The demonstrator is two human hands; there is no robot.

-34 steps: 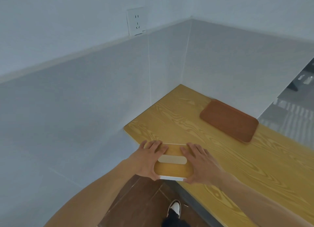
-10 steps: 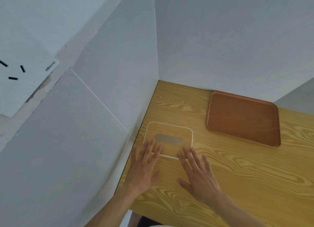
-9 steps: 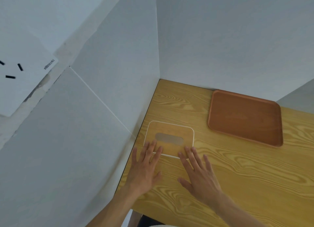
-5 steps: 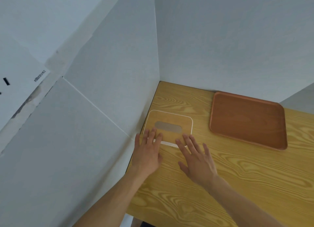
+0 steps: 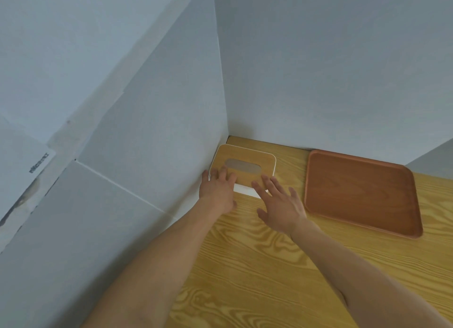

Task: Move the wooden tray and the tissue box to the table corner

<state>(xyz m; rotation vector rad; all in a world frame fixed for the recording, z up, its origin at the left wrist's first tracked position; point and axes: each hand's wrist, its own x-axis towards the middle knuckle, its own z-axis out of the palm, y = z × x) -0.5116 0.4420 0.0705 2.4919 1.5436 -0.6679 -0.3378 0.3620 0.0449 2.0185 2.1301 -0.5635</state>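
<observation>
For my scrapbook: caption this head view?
Both hands push the tissue box into the corner beside the wooden tray.

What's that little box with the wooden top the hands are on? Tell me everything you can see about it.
The tissue box is a low rectangular box with rounded corners, a light wood-look lid and white sides. An oval slot in the lid shows something pale grey; no tissue sticks out. It sits flat on the wooden table, tucked into the corner against the left wall, just short of the back wall. The left hand and right hand lie open with their fingertips on its near edge. The wooden tray lies apart to its right.
</observation>
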